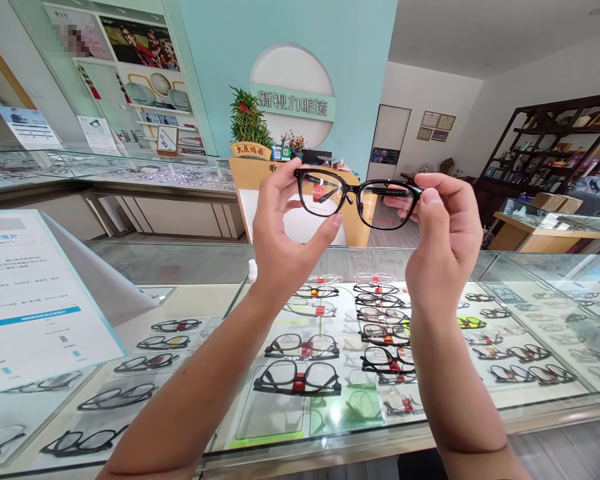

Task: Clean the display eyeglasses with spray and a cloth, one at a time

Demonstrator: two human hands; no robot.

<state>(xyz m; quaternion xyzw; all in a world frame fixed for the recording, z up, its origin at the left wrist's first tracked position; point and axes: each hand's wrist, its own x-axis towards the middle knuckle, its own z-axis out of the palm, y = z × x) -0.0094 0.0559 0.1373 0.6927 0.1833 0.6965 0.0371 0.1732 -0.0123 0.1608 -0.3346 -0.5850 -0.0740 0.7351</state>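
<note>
A pair of black-framed glasses (351, 195) is held up in front of me, above the glass display counter, its lenses side by side and its temples folded behind them. My left hand (293, 230) grips the left end of the frame, the thumb near the lower rim of the left lens. At the right end, my right hand (443, 233) pinches the frame near the hinge between thumb and fingers. Red stickers or tags show through the lenses.
Beneath my arms, the glass counter (260, 433) holds rows of glasses. A printed sign (35, 293) stands at the left. Farther back are a wooden desk (240, 179) with a plant (250, 117), more display cases, and a dark shelf (550, 143) at the right.
</note>
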